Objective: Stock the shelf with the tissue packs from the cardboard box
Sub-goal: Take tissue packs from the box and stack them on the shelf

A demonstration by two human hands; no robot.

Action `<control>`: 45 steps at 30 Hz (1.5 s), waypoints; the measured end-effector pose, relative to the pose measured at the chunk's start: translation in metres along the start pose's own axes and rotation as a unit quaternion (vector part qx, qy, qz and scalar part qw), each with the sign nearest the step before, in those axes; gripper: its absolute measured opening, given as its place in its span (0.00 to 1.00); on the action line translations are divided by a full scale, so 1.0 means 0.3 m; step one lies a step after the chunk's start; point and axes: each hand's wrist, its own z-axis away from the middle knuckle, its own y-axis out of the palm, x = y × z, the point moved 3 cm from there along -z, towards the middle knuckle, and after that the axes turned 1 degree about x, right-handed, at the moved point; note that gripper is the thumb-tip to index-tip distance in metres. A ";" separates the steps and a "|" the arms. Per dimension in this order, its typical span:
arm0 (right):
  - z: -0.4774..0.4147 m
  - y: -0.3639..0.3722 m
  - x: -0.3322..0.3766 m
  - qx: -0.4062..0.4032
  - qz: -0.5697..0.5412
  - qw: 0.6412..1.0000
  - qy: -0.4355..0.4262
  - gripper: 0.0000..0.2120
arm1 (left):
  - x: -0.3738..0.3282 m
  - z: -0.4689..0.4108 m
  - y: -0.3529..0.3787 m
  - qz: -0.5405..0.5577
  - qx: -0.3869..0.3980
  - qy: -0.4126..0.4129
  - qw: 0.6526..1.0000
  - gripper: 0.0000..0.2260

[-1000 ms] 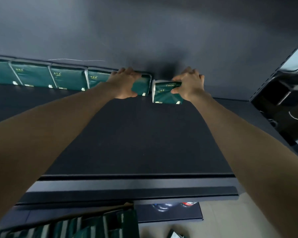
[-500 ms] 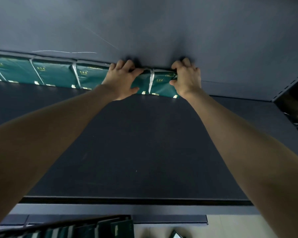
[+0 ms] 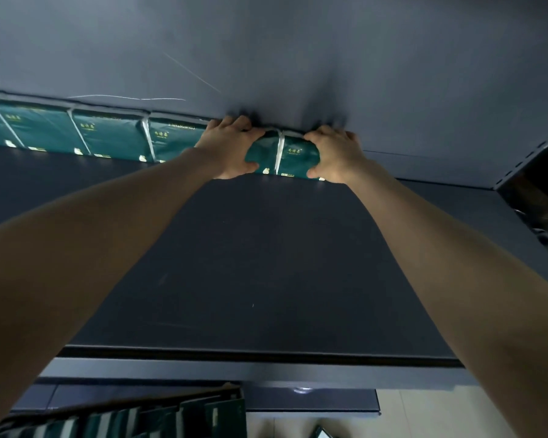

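Fingers of the right hand curl over the top edge of the end pack while the thumb presses low on its front, so this hand grasps it. The left hand grasps the neighbouring pack the same way, fingers over the top and thumb on the front. The two green packs touch at a white side seam. Both stand on edge at the very back of the shelf deck, tops against the grey panel behind. Their printed faces turn toward the person, and their long axis seems to run sideways along that panel. Leftward, a row of packs carries on in one line, each touching the next. Right of the end pack, bare deck runs to the perforated upright. In front of the row, dark deck stretches out to the front lip, crossed only by the two forearms. Below the lip at lower left, the cardboard box holds upright green packs.
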 end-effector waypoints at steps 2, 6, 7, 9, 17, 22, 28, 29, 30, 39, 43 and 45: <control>0.014 -0.034 0.015 0.016 -0.010 1.000 0.009 0.37 | -0.003 0.010 -0.033 0.007 0.014 0.001 1.000 0.32; 0.064 -0.124 0.064 0.009 -0.051 0.999 0.011 0.37 | 0.016 0.061 -0.118 0.025 0.020 0.006 0.999 0.30; 0.081 -0.146 0.084 0.008 -0.075 0.997 0.009 0.36 | 0.024 0.082 -0.138 0.026 0.025 0.005 0.999 0.30; 0.118 -0.183 0.133 0.008 -0.100 0.995 0.006 0.34 | 0.045 0.135 -0.174 0.037 0.037 0.001 0.999 0.31; 0.359 -0.235 0.438 0.045 -0.118 0.992 0.010 0.30 | 0.159 0.485 -0.286 0.109 0.094 -0.004 0.990 0.33; 0.581 -0.182 0.704 0.079 -0.132 0.988 0.008 0.29 | 0.250 0.804 -0.282 0.139 0.141 0.002 0.980 0.34; 0.813 -0.069 0.987 0.127 -0.144 0.982 0.003 0.28 | 0.354 1.176 -0.201 0.137 0.199 0.000 0.970 0.35; 0.843 -0.044 1.027 0.134 -0.146 0.980 0.002 0.28 | 0.368 1.227 -0.184 0.138 0.205 -0.003 0.969 0.35; 0.870 -0.016 1.063 0.145 -0.147 0.978 0.001 0.28 | 0.382 1.275 -0.162 0.139 0.210 -0.006 0.968 0.35; 1.067 0.391 1.279 0.264 -0.171 0.949 0.009 0.29 | 0.437 1.620 0.198 0.169 0.305 -0.043 0.936 0.36; 1.145 0.578 1.345 0.308 -0.187 0.933 0.006 0.28 | 0.434 1.749 0.378 0.160 0.325 -0.061 0.930 0.37; 1.186 0.661 1.372 0.329 -0.198 0.923 0.013 0.28 | 0.433 1.811 0.447 0.137 0.330 -0.065 0.932 0.39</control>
